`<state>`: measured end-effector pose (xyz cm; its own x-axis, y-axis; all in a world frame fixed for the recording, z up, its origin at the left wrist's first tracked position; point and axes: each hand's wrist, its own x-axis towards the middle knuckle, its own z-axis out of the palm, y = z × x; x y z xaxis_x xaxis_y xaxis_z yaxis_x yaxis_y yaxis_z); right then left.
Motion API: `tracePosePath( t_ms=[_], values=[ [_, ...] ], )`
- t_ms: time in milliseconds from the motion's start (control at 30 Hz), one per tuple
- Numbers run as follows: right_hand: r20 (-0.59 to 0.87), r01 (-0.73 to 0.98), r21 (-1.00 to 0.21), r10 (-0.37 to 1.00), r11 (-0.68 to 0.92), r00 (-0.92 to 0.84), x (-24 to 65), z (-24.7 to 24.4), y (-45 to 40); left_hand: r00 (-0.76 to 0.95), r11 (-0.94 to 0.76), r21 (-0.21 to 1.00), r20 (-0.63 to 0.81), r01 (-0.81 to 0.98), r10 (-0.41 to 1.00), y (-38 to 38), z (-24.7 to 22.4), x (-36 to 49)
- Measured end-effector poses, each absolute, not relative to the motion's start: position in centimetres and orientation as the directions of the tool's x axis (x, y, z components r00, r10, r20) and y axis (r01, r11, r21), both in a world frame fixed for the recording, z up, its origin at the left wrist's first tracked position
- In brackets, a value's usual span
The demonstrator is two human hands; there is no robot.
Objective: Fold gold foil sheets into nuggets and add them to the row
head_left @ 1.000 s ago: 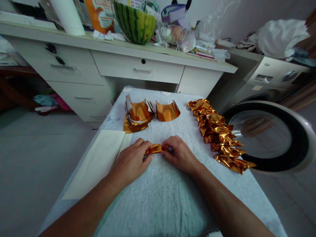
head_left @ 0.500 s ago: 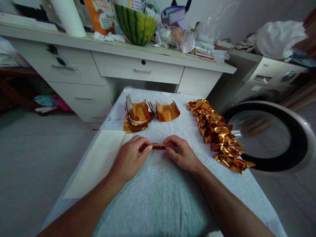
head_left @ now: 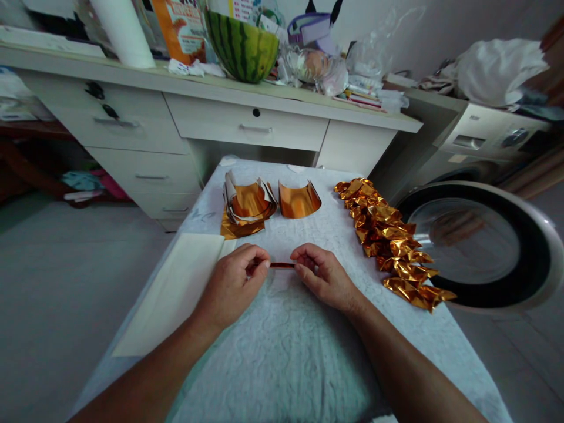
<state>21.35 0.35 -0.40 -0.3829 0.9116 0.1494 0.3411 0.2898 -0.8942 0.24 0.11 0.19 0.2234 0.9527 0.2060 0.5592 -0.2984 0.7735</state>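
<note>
Copper-coloured and narrow: pinching the foil strip [head_left: 282, 265] with the left hand [head_left: 238, 283], touching its other end with the right hand [head_left: 325, 277], not clearly gripping, probably steadying it over the surface [head_left: 282, 358].

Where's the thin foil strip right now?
Head view, centre: the foil strip is between the left hand and right hand, on the near side of the lone curled sheet.

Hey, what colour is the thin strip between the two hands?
The strip looks dark reddish brown; it shows best in the head view, the only one here.
</note>
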Motion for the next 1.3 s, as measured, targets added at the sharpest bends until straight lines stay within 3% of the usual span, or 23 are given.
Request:
tracePosePath(
  t_ms=[267, 500, 833, 1067, 1300],
  values=[
    [0.233, 0.391, -0.806, 0.845, 0.445, -0.481, 21.08, 0.00, 0.20, 0.188, -0.235, 0.783, 0.152, 0.576, 0.970, 0.06, 0.06, 0.33],
    [0.205, 0.446, -0.753, 0.816, 0.484, -0.540, 21.10, 0.30, 0.19, 0.160, -0.166, 0.843, 0.097, 0.511, 0.982, 0.10, -0.15, 0.22],
    [0.089, 0.416, -0.837, 0.839, 0.355, -0.537, 21.34, 0.31, 0.39, 0.095, -0.027, 0.922, -0.010, 0.386, 0.995, 0.30, -0.16, -0.06],
    [0.020, 0.180, -0.973, 0.833, 0.143, -0.553, 21.60, -0.05, 0.42, 0.036, 0.038, 0.951, -0.051, 0.307, 0.998, 0.52, 0.39, 0.10],
    [-0.011, 0.042, -0.999, 0.839, 0.014, -0.544, 21.81, -0.08, 0.58, 0.034, 0.069, 0.967, -0.079, 0.243, 0.996, 0.51, 0.57, 0.36]
  ],
)
